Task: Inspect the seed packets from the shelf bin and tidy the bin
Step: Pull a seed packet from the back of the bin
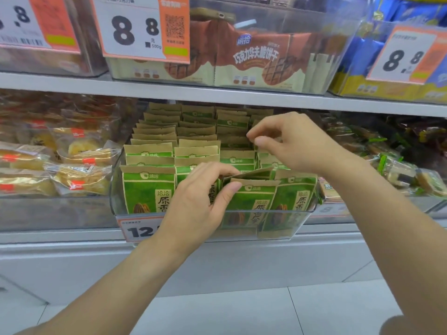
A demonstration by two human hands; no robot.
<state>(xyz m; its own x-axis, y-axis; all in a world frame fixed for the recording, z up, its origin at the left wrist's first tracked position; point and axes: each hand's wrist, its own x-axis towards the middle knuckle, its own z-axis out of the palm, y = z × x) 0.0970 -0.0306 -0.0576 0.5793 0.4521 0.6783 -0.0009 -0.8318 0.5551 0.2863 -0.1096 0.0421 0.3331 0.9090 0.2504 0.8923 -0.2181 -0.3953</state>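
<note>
A clear plastic shelf bin (pixel 116 204) holds several rows of green and tan seed packets (pixel 147 187), standing upright. My left hand (pixel 196 204) is at the bin's front, thumb and fingers pinching the tan top of a front-row seed packet (pixel 251 197) that leans to the right. My right hand (pixel 290 141) is further back over the right rows, thumb and forefinger pinched at the top of a packet there; the packet under it is mostly hidden by the hand.
Wrapped pastries (pixel 79 175) fill the bin to the left and dark wrapped snacks (pixel 396 170) the one to the right. The shelf above (pixel 217 93) carries wafer boxes (pixel 256 61) and price tags (pixel 135 30). A price label (pixel 137 229) hangs under the seed bin.
</note>
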